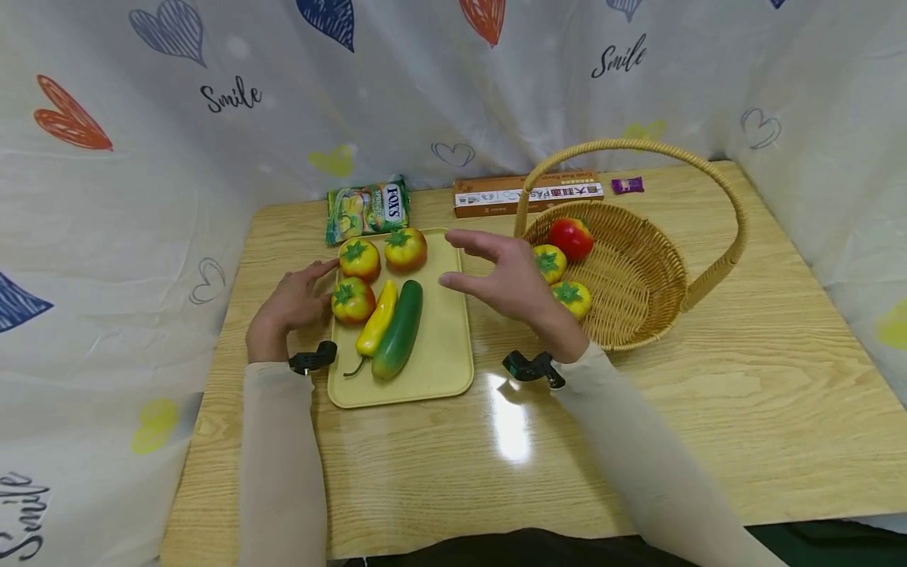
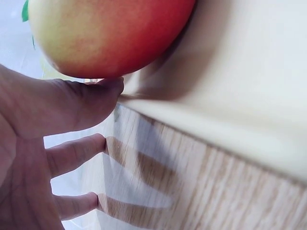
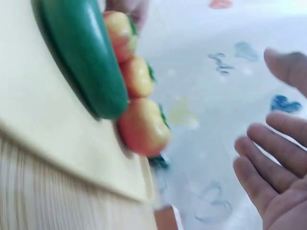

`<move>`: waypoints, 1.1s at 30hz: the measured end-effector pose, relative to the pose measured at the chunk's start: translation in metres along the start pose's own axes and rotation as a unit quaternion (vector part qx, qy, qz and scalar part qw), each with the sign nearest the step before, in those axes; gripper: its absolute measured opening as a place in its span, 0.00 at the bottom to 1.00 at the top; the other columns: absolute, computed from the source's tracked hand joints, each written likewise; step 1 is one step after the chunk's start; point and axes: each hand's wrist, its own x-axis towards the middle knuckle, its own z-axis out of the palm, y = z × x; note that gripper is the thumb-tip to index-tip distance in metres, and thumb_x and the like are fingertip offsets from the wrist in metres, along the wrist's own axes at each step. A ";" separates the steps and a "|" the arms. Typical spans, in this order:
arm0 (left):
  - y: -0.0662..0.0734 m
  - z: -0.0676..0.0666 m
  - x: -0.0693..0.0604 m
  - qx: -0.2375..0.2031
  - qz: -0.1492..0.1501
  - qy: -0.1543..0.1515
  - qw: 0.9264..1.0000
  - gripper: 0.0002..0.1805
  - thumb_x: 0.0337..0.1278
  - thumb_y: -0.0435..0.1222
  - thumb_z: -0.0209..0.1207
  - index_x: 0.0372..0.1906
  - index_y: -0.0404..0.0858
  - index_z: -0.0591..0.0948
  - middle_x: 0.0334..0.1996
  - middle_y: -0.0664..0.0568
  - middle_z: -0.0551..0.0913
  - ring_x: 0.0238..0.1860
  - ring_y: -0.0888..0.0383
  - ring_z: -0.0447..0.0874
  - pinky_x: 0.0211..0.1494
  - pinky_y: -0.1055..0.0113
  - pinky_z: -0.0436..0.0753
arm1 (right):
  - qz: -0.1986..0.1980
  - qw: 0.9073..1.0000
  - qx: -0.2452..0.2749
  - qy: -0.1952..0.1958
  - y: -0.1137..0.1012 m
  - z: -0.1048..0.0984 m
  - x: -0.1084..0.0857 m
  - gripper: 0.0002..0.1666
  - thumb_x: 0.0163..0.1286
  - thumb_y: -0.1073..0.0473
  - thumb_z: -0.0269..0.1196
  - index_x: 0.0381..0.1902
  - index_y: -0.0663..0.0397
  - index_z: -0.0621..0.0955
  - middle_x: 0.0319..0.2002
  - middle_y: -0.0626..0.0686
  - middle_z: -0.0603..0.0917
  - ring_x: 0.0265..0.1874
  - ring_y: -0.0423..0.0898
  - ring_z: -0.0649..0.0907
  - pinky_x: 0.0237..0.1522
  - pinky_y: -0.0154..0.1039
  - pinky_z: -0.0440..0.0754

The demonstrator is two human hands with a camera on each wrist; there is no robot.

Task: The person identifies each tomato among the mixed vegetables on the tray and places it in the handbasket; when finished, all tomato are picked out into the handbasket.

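Note:
A pale yellow tray [image 1: 442, 346] holds a yellow pepper [image 1: 378, 319], a green cucumber [image 1: 399, 331] and three yellow-red tomatoes, one nearest the front [image 1: 353, 301], one behind it [image 1: 360, 260] and one to the right [image 1: 406, 250]. At the tray's left edge is my left hand [image 1: 292, 303], fingers extended beside the two left tomatoes. In the left wrist view its thumb [image 2: 62, 103] lies close under a tomato [image 2: 115, 36]; whether they touch, I cannot tell. My right hand [image 1: 510, 276] hovers over the tray's right rim, thumb and fingers spread, holding nothing.
Right of the tray stands a wicker basket [image 1: 638, 276] with a tall arched handle, holding a red fruit [image 1: 571, 239] and two yellow tomatoes [image 1: 571, 299]. Behind lie a green candy bag [image 1: 368, 209], a long brown box [image 1: 489, 197] and a small purple packet [image 1: 627, 185].

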 end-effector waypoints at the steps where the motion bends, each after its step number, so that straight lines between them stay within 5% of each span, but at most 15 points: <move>1: 0.001 0.000 0.000 0.000 0.000 0.000 1.000 0.41 0.76 0.33 0.53 0.90 0.45 0.57 0.88 0.31 0.49 0.88 0.26 0.42 0.90 0.32 0.35 | 0.000 1.000 -0.016 0.006 0.000 0.006 0.005 0.36 0.69 0.51 0.80 0.72 0.51 0.84 0.70 0.53 0.87 0.68 0.53 0.86 0.75 0.47 0.82; 9: 0.002 0.000 0.003 0.002 0.006 0.002 1.000 0.40 0.77 0.33 0.53 0.90 0.44 0.58 0.88 0.31 0.50 0.88 0.27 0.43 0.90 0.32 0.36 | 0.020 0.999 -0.046 0.001 0.014 0.044 0.049 0.38 0.71 0.47 0.78 0.74 0.52 0.82 0.71 0.54 0.85 0.71 0.53 0.84 0.75 0.50 0.82; 18: 0.005 -0.002 0.001 0.005 0.004 0.001 1.000 0.40 0.78 0.35 0.53 0.90 0.44 0.58 0.88 0.31 0.51 0.89 0.29 0.44 0.91 0.36 0.34 | 0.056 0.996 -0.071 -0.025 0.035 0.058 0.091 0.40 0.72 0.48 0.77 0.78 0.50 0.79 0.77 0.54 0.80 0.73 0.61 0.80 0.75 0.53 0.81; 26: 0.004 -0.001 0.002 0.003 -0.002 -0.003 1.000 0.40 0.78 0.34 0.53 0.90 0.44 0.58 0.88 0.31 0.51 0.89 0.30 0.45 0.91 0.36 0.34 | 0.079 0.990 -0.074 -0.089 0.054 0.069 0.104 0.40 0.74 0.54 0.72 0.80 0.53 0.75 0.78 0.57 0.77 0.68 0.53 0.80 0.77 0.46 0.77; 33: 0.001 0.000 0.000 0.008 0.008 0.005 1.000 0.39 0.78 0.34 0.52 0.89 0.43 0.59 0.87 0.30 0.51 0.88 0.27 0.46 0.91 0.34 0.36 | 0.088 0.987 -0.102 -0.087 0.059 0.072 0.098 0.39 0.73 0.55 0.75 0.78 0.55 0.77 0.76 0.58 0.79 0.68 0.53 0.80 0.75 0.47 0.79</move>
